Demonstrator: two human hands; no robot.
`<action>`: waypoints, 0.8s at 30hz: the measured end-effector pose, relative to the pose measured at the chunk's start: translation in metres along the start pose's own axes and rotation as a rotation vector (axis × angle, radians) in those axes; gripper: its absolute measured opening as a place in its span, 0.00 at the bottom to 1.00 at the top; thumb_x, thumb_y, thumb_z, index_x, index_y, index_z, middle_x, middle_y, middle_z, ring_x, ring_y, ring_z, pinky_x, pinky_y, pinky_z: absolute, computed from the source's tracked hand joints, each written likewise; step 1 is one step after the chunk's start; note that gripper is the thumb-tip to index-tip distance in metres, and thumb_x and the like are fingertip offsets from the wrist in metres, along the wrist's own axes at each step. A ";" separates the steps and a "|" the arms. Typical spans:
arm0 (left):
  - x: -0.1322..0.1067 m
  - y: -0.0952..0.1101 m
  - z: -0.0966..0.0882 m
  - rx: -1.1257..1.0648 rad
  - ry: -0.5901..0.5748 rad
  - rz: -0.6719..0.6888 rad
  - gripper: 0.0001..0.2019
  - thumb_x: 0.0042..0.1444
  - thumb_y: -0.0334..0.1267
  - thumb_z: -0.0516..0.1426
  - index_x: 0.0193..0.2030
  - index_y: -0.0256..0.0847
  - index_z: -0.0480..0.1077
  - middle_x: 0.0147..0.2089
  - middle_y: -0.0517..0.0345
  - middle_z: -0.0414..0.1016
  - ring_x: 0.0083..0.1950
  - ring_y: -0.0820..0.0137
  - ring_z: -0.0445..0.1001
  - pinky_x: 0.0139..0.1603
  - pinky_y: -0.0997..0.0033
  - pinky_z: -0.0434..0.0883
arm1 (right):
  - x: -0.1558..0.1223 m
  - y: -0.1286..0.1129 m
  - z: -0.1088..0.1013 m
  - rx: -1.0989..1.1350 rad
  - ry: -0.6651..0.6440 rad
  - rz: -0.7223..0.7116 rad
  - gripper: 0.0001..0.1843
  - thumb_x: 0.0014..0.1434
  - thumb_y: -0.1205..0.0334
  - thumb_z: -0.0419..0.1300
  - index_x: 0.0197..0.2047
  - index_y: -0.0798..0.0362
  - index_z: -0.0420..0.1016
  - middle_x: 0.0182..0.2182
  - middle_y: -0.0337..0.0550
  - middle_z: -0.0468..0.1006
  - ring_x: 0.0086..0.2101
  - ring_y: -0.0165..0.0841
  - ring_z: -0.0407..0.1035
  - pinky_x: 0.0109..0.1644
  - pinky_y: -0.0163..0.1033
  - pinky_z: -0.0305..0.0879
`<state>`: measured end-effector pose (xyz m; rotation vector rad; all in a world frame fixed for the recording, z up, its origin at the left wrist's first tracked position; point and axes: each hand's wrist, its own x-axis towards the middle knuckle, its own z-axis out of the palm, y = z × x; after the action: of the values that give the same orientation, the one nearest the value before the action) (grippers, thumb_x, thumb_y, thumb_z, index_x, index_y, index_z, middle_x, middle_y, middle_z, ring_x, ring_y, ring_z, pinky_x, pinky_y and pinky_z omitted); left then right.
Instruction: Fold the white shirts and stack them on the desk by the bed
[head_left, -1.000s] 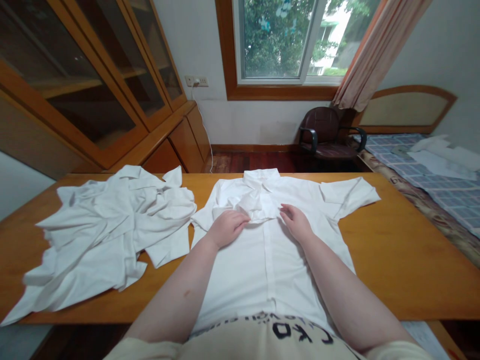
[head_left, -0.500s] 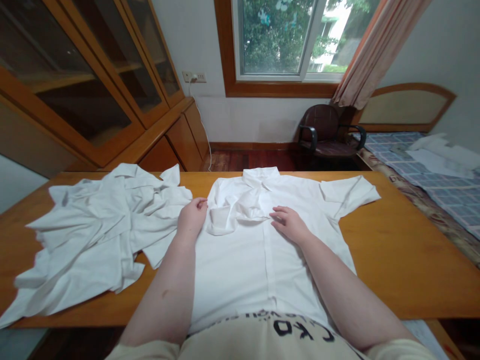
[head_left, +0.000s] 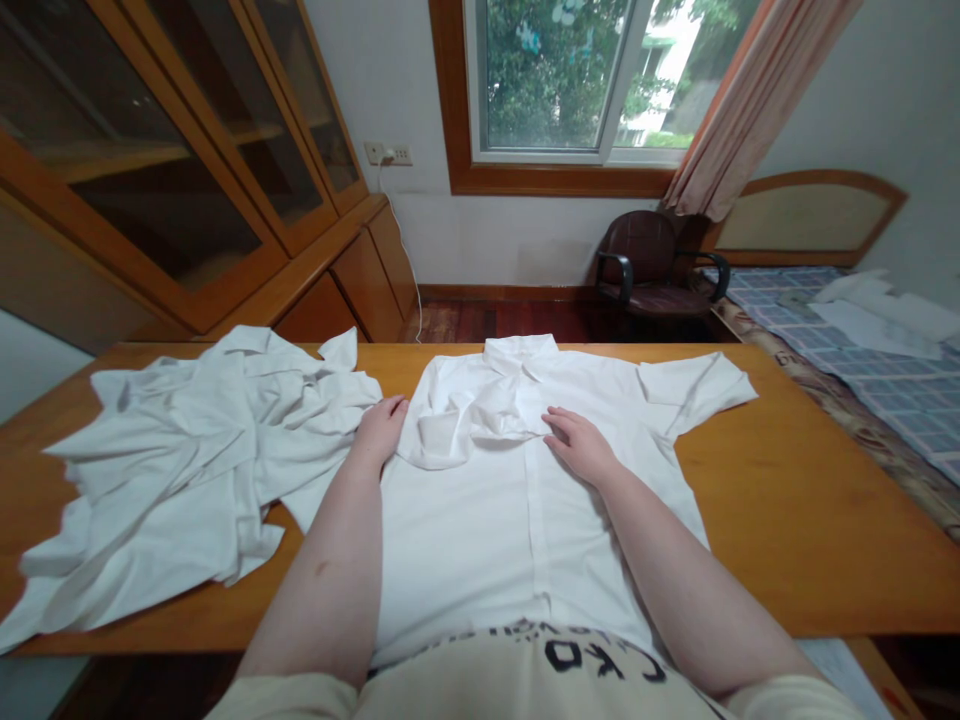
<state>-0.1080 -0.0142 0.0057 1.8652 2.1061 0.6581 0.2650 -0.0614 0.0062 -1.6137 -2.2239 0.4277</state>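
A white short-sleeved shirt (head_left: 517, 500) lies flat, front side down or buttoned, on the wooden table (head_left: 810, 520), collar at the far edge. Its left sleeve is bunched up over the chest. My left hand (head_left: 381, 428) rests at the shirt's left edge beside that bunched sleeve, fingers stretched out flat. My right hand (head_left: 579, 443) lies flat on the shirt's chest just right of the placket, fingers extended. Neither hand grips anything.
A crumpled heap of white shirts (head_left: 187, 460) covers the table's left part. Wooden glass-door cabinets (head_left: 172, 180) stand at the left. A dark armchair (head_left: 656, 265) sits under the window, and a bed with a checked cover (head_left: 885, 370) is at the right.
My left hand slid from the middle of the chest out to the shirt's left edge. My right hand shifted only slightly and stayed flat on the chest.
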 end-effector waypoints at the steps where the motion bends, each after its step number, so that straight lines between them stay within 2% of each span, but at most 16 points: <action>1: 0.002 0.000 0.000 -0.024 0.004 -0.032 0.20 0.59 0.44 0.48 0.49 0.39 0.74 0.52 0.48 0.76 0.54 0.60 0.73 0.56 0.61 0.67 | 0.000 0.003 0.000 0.003 0.005 -0.006 0.22 0.61 0.57 0.55 0.58 0.51 0.70 0.60 0.43 0.68 0.59 0.34 0.60 0.64 0.40 0.53; 6: 0.009 0.003 -0.001 -0.074 0.018 -0.194 0.16 0.56 0.41 0.52 0.46 0.41 0.76 0.51 0.51 0.77 0.53 0.59 0.73 0.55 0.62 0.67 | -0.003 0.028 -0.007 0.074 0.033 -0.019 0.22 0.60 0.57 0.57 0.56 0.51 0.72 0.59 0.45 0.69 0.58 0.36 0.61 0.63 0.43 0.55; 9: 0.008 0.012 0.005 -0.061 0.102 -0.286 0.16 0.56 0.41 0.53 0.47 0.40 0.76 0.48 0.50 0.78 0.50 0.60 0.74 0.52 0.63 0.68 | -0.005 0.044 -0.012 0.104 0.055 -0.037 0.21 0.60 0.58 0.57 0.55 0.51 0.73 0.58 0.46 0.70 0.58 0.38 0.62 0.63 0.45 0.57; 12: 0.005 0.025 0.013 -0.116 0.159 -0.230 0.15 0.54 0.42 0.55 0.46 0.41 0.76 0.44 0.53 0.79 0.45 0.63 0.76 0.48 0.67 0.69 | -0.005 0.052 -0.012 0.094 0.101 -0.054 0.19 0.60 0.59 0.57 0.53 0.52 0.75 0.56 0.48 0.72 0.56 0.39 0.64 0.62 0.46 0.59; 16: 0.002 0.039 0.019 -0.215 0.023 -0.142 0.15 0.49 0.42 0.59 0.44 0.41 0.75 0.37 0.56 0.79 0.38 0.68 0.76 0.41 0.72 0.69 | -0.001 0.053 -0.006 0.052 0.172 -0.082 0.13 0.60 0.62 0.57 0.46 0.50 0.79 0.50 0.48 0.77 0.52 0.40 0.68 0.58 0.47 0.63; 20: 0.000 0.047 0.019 -0.104 -0.042 -0.151 0.11 0.49 0.43 0.59 0.37 0.42 0.76 0.35 0.58 0.79 0.36 0.68 0.75 0.36 0.72 0.67 | 0.001 0.052 -0.005 0.037 0.203 -0.107 0.12 0.61 0.65 0.54 0.38 0.50 0.80 0.41 0.46 0.80 0.44 0.38 0.72 0.52 0.45 0.66; 22: -0.001 0.049 0.019 -0.063 -0.027 -0.149 0.09 0.50 0.43 0.59 0.35 0.42 0.75 0.34 0.57 0.79 0.36 0.67 0.74 0.35 0.72 0.66 | 0.001 0.052 -0.006 0.061 0.214 -0.099 0.12 0.62 0.64 0.53 0.38 0.51 0.79 0.41 0.46 0.80 0.43 0.38 0.72 0.51 0.44 0.66; 24: -0.002 0.051 0.019 -0.048 0.010 -0.158 0.10 0.51 0.44 0.58 0.35 0.42 0.75 0.34 0.56 0.79 0.36 0.67 0.74 0.35 0.72 0.66 | -0.001 0.051 -0.008 0.085 0.220 -0.093 0.11 0.61 0.62 0.54 0.43 0.52 0.77 0.45 0.48 0.79 0.45 0.38 0.71 0.52 0.45 0.65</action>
<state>-0.0547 -0.0094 0.0139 1.6527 2.1954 0.6754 0.3123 -0.0462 -0.0093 -1.4341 -2.0770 0.2991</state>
